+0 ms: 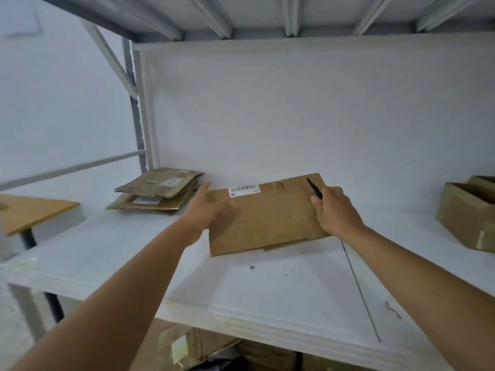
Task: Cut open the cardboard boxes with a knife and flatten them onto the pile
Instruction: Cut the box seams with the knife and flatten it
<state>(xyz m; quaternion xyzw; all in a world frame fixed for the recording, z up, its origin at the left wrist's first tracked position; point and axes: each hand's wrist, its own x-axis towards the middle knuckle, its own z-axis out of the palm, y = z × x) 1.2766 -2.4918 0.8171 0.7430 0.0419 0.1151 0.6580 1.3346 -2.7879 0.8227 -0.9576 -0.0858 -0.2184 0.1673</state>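
Both hands are working a flattened box (263, 214) lying on the white shelf (241, 285): left hand (207, 210) spread against its edge, right hand (333, 210) gripping the knife (314, 188), likely readying a slide onto the pile (158, 192) just left.

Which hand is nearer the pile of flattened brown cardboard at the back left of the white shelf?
Left. The left hand rests just right of the pile of flattened brown cardboard; the right hand, holding the black knife, is farther right.

Flattened box (265, 218) mid-shelf (267, 285); pile (158, 194) left; open box (466, 212) right
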